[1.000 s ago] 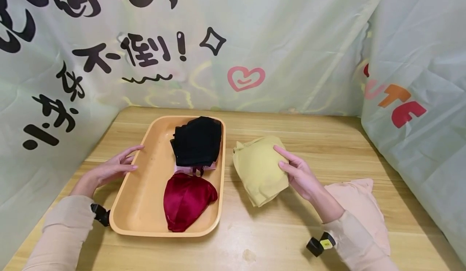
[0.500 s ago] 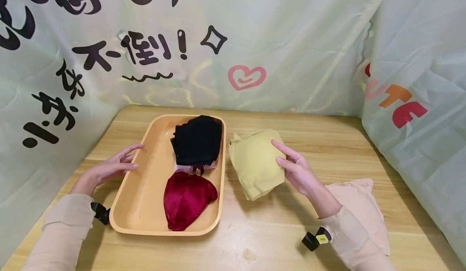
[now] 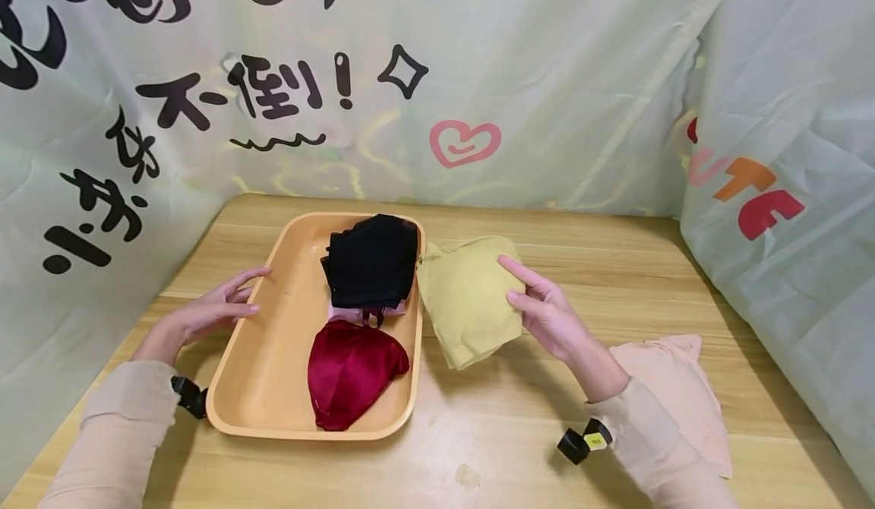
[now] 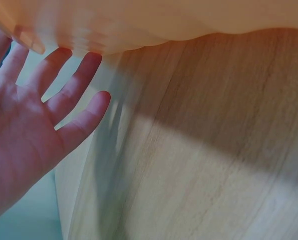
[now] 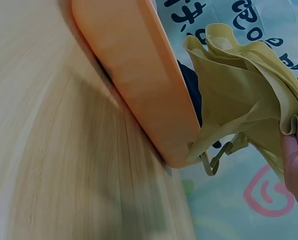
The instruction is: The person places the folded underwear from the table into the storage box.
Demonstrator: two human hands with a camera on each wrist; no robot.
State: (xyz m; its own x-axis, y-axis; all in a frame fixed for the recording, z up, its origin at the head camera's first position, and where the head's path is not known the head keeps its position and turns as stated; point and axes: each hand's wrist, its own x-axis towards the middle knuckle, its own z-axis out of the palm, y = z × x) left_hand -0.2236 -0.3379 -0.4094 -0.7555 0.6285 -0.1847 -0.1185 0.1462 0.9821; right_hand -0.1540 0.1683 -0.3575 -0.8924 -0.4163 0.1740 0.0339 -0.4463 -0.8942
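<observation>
My right hand [image 3: 555,320] holds a folded yellow bra [image 3: 470,304] by its right side, above the table at the right rim of an orange tray [image 3: 270,376]. In the right wrist view the bra's folded layers and a thin strap [image 5: 214,162] hang beside the tray wall. My left hand [image 3: 213,313] touches the tray's left side; in the left wrist view its fingers [image 4: 79,82] are spread, some tips against the outer wall. Inside the tray, a folded black garment [image 3: 372,262] lies at the back right, and a dark red satin bra [image 3: 352,376] at the front. A lilac piece [image 3: 345,314] shows between them.
A pale pink folded garment [image 3: 683,395] lies on the wooden table [image 3: 506,448] at the right, partly behind my right forearm. Printed cloth walls [image 3: 547,99] stand round the back and both sides.
The yellow bra has moved left and slightly back in my right hand, from apart from the tray to its right rim. My left hand stays on the tray.
</observation>
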